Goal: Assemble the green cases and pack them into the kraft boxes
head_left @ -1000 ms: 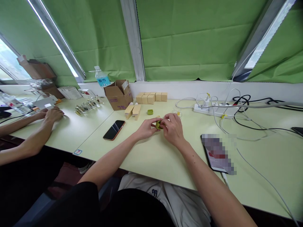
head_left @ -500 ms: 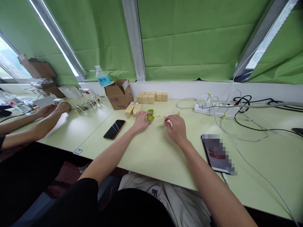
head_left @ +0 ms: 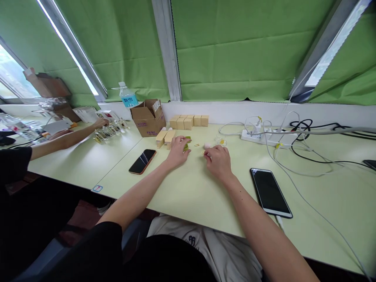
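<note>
My left hand [head_left: 177, 152] is curled over small green pieces [head_left: 186, 146], which show between its thumb and fingers. My right hand [head_left: 217, 160] is closed in a pinch on a tiny yellowish piece [head_left: 203, 153], low over the table. A small pale pink round object [head_left: 207, 145] sits just beyond its fingertips. Between the hands lies a little yellow piece [head_left: 196, 145]. Behind my right hand is a clear ring-like item with yellow on it [head_left: 221, 141]. Two small tan boxes [head_left: 161, 138] stand left of my left hand.
Small tan boxes [head_left: 188, 122] line the back wall beside an open cardboard box [head_left: 148, 117]. Phones [head_left: 142, 161] [head_left: 270, 192] lie either side. A power strip [head_left: 264, 136] with cables is at the right. Another person's hand [head_left: 101, 123] reaches toward small bottles [head_left: 110, 130] at the left.
My left hand has shifted forward over the green pieces. My right hand has moved slightly, uncovering the pink object. The other person's arm has reached farther right. The right phone's screen is now dark.
</note>
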A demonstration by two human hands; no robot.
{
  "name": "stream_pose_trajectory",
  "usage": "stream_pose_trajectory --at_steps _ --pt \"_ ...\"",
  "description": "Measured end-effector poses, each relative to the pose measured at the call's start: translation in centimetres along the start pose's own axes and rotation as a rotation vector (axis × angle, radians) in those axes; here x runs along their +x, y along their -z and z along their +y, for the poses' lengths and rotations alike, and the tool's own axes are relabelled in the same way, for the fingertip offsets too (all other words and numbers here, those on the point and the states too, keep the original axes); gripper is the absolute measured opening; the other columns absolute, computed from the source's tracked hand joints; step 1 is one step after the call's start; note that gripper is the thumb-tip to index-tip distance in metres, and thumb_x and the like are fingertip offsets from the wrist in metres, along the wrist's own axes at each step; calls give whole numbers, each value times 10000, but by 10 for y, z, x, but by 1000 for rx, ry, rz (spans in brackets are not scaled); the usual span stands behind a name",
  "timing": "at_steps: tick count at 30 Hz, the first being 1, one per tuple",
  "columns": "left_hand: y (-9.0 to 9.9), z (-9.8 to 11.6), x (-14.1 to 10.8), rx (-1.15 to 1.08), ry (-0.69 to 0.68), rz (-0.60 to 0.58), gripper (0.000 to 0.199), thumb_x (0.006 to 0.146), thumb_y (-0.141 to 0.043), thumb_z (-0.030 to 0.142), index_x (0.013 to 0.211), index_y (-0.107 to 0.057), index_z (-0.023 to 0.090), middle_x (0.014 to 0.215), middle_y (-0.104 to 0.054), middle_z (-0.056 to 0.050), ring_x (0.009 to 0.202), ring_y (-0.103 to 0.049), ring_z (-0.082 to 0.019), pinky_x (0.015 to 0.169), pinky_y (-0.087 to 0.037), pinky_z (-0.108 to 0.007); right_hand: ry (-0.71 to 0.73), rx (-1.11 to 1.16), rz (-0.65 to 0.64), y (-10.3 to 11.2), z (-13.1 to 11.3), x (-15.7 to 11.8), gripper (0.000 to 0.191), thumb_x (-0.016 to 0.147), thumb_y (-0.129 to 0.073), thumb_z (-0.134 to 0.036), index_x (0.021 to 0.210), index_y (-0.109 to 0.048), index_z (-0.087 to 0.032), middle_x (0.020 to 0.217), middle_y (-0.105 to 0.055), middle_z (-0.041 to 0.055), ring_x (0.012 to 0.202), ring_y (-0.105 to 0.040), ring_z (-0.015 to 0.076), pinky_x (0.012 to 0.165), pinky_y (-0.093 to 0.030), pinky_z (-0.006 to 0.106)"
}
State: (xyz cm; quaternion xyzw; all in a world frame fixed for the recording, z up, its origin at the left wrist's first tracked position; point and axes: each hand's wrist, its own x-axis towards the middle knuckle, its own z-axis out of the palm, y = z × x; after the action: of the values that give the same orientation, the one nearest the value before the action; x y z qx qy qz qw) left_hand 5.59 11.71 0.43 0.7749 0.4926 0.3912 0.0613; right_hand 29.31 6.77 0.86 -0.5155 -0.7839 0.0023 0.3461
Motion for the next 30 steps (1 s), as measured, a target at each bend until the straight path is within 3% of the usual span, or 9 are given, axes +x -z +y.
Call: stream_pose_trajectory --at_steps 3,6,11,16,22,30 --pt "4 21 -4 -12 -255 -116 271 1004 -664 318 1234 -804 285 1311 -663 -151 1272 -556 -341 1139 -459 -542 23 15 -10 -1 2 0 189 975 -611 -118 969 -765 -229 964 -828 76 1083 -653 290 963 -399 425" --pt "1 32 -3 -27 -315 -209 206 1034 -646 399 1037 -830 307 1114 -710 -137 1116 -600 -323 1062 -467 -536 32 64 -30 -2 2 1 172 982 -621 -139 969 -764 -233 995 -834 68 1078 -661 279 966 -400 422" --pt "-7 27 -1 12 -306 -170 267 1057 -605 392 943 -824 290 997 -718 -144 1006 -610 -315 960 -450 -514 3 130 23 -2 2 1 152 991 -632 -170 1016 -768 -234 1049 -834 71 1099 -676 280 992 -413 426" --pt "-19 14 5 253 -240 -91 337 1077 -552 265 881 -825 235 913 -713 -149 966 -603 -316 870 -420 -495 -187 70 171 3 10 1 179 995 -589 -165 1012 -758 -223 996 -801 94 1043 -652 288 925 -437 395" --pt "-35 7 22 505 -189 -143 322 1056 -597 197 865 -856 211 895 -758 -159 1083 -577 -349 881 -409 -517 -352 -69 95 6 23 -2 189 998 -592 -148 1004 -771 -208 931 -768 92 983 -650 265 781 -382 337" --pt "-41 13 36 458 -71 -194 300 1037 -627 197 889 -888 209 935 -795 -173 1100 -577 -361 920 -419 -522 -382 -144 45 8 21 -3 226 1026 -578 -168 1051 -799 -204 956 -777 100 986 -664 252 771 -366 333"
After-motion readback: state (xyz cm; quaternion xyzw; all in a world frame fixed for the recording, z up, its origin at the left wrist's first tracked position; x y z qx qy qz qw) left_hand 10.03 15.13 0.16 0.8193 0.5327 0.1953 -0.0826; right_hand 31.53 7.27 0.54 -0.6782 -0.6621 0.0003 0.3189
